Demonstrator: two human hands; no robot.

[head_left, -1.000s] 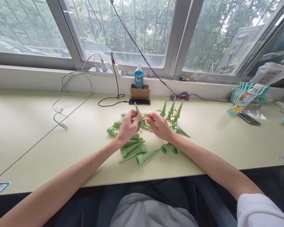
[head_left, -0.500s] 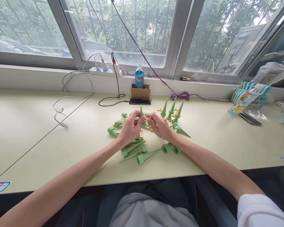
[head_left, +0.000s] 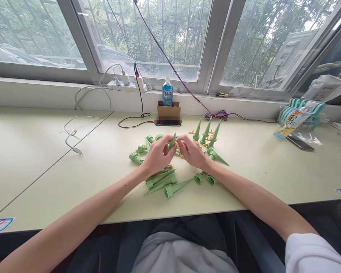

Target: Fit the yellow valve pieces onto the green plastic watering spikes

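Observation:
My left hand (head_left: pixel 157 154) is closed around a green plant watering spike (head_left: pixel 173 139), its pointed tip up and leaning a little right. Beside the spike, my right hand (head_left: pixel 194 153) is closed in a pinch at its side; whatever small part lies between those fingertips is mostly hidden. Three finished-looking spikes (head_left: pixel 206 131) with yellow valves stand upright beyond my right hand. Around both hands lie several more green spikes, among them a loose spike (head_left: pixel 177 187) nearest me and a capped spike (head_left: pixel 217 154) on the right. Some yellow valves are partly covered by my hands.
A blue-labelled bottle (head_left: pixel 167 93) stands behind an open cardboard box (head_left: pixel 169 110), with a phone (head_left: pixel 168 123) in front. Cables run from a power strip (head_left: pixel 126 87). At right are teal packages (head_left: pixel 309 113) and another phone (head_left: pixel 300 143); part of another person's hand shows at the edge.
The spike in my left hand has tilted to the right and dropped slightly. My right hand has stayed beside it, fingers still pinched.

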